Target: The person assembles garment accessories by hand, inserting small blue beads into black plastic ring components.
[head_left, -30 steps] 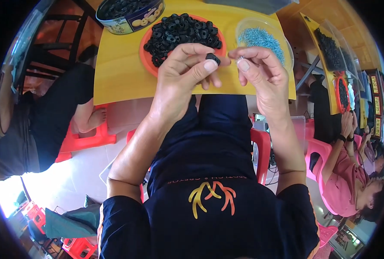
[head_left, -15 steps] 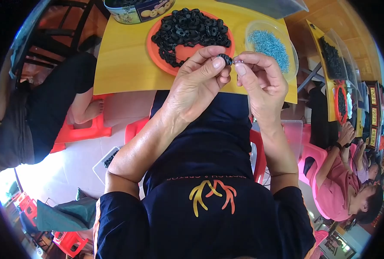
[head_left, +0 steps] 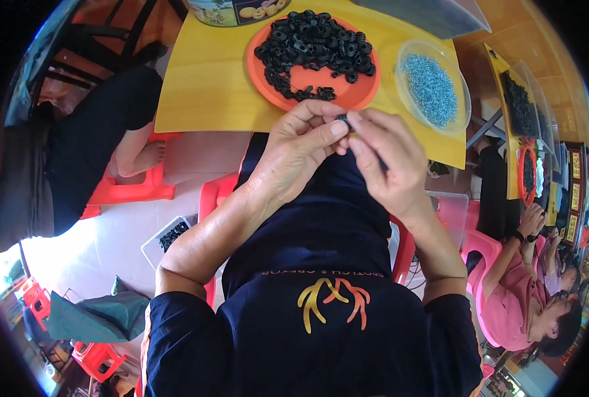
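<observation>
Just in front of the table's near edge, my left hand [head_left: 301,139] pinches a small black ridged plastic part [head_left: 342,118] between thumb and fingers. My right hand [head_left: 393,155] meets it from the other side, its index fingertip against the part and its thumb held apart below. No small piece shows between the right fingers. Beyond both hands lies an orange-red round plate [head_left: 268,89] heaped with black ridged parts [head_left: 314,46]. To its right, a clear round tub [head_left: 463,119] holds many tiny shiny blue pieces [head_left: 430,89].
A yellow table [head_left: 208,86] carries these, with a printed tin [head_left: 238,12] at its far left and a grey translucent bin [head_left: 446,16] at the far right. A white tray of black parts [head_left: 172,235] sits low left. People sit on both sides.
Both hands have come slightly nearer to me. The right fingers, which pinched a tiny shiny clear piece beside the black part, now lie over the part and the piece is out of sight.
</observation>
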`<control>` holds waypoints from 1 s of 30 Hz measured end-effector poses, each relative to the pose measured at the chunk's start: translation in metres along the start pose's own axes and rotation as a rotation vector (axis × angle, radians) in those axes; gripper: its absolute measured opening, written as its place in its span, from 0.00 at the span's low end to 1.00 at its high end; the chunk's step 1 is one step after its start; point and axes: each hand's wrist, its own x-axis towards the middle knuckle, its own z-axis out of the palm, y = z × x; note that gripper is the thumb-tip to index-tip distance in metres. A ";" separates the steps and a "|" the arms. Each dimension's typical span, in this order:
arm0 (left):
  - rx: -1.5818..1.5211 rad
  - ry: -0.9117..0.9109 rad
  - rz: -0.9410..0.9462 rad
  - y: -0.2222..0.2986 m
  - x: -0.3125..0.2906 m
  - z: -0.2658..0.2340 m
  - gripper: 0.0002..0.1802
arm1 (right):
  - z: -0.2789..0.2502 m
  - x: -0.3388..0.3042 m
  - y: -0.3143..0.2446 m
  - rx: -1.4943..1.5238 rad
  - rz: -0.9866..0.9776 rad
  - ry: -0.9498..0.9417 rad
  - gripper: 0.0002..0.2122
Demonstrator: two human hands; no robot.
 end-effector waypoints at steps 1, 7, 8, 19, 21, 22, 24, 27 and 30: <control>0.000 0.041 -0.009 -0.001 -0.004 -0.004 0.10 | 0.005 -0.002 -0.002 -0.015 -0.022 -0.004 0.13; 0.088 0.053 -0.005 0.010 -0.017 -0.020 0.10 | -0.004 0.022 0.014 -0.012 0.108 -0.118 0.10; 0.086 0.052 -0.004 0.011 -0.018 -0.021 0.10 | -0.004 0.029 0.021 -0.055 0.148 -0.112 0.08; 0.175 0.045 0.035 0.019 -0.017 -0.031 0.09 | 0.005 0.071 0.058 -0.297 0.024 -0.508 0.07; 0.157 0.043 0.034 0.019 -0.017 -0.032 0.10 | 0.007 0.073 0.059 -0.304 0.018 -0.536 0.07; 0.139 0.040 0.033 0.020 -0.017 -0.032 0.10 | 0.008 0.074 0.059 -0.320 0.015 -0.539 0.07; 0.149 0.047 0.031 0.021 -0.018 -0.030 0.10 | 0.009 0.075 0.058 -0.336 0.012 -0.543 0.07; 0.157 0.054 0.030 0.021 -0.018 -0.030 0.10 | 0.013 0.076 0.056 -0.266 -0.004 -0.509 0.07; 0.158 0.054 0.032 0.021 -0.019 -0.030 0.10 | 0.025 0.076 0.056 -0.212 -0.054 -0.518 0.07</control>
